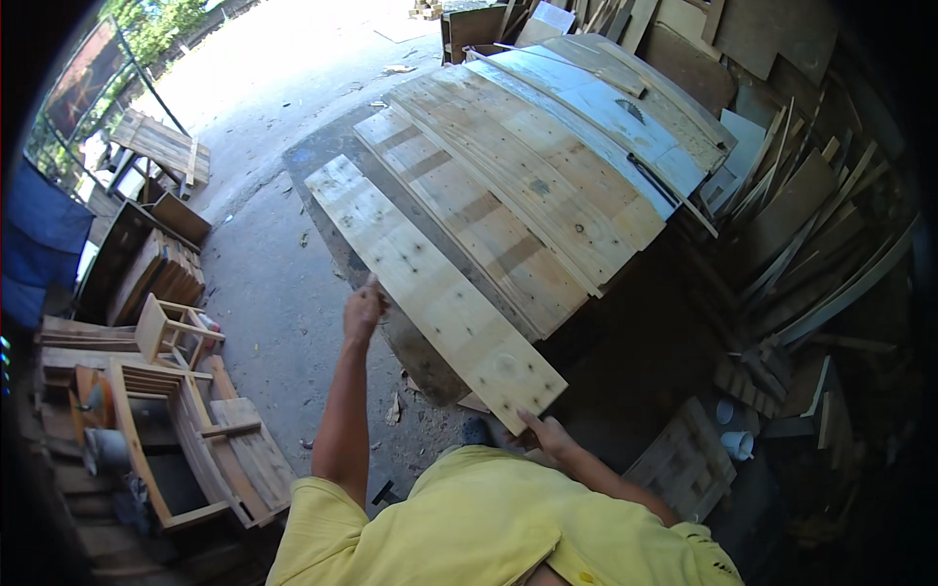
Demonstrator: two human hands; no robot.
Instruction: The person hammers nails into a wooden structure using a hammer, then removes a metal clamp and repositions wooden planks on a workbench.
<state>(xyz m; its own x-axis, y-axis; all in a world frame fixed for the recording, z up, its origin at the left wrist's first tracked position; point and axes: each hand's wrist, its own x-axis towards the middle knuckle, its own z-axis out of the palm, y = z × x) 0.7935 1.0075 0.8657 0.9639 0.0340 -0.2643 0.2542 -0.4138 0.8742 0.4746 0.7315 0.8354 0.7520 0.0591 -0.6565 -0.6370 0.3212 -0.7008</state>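
Long plank (430, 288) leaning off left edge of board stack (528, 186); left hand (363, 311) on plank's left edge, right hand (545, 432) under near end. Wooden frames (166, 420) far left on ground.

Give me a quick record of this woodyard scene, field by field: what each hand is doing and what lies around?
Setting: outdoor yard, concrete floor
Left hand: grips the long edge of a pale plank
Right hand: supports the plank's near end from below
Plank: tilted, leaning on a stack of boards
Left side: small wooden stool, wooden frames
Right side: scrap strips, two white cups
Clothing: yellow shirt
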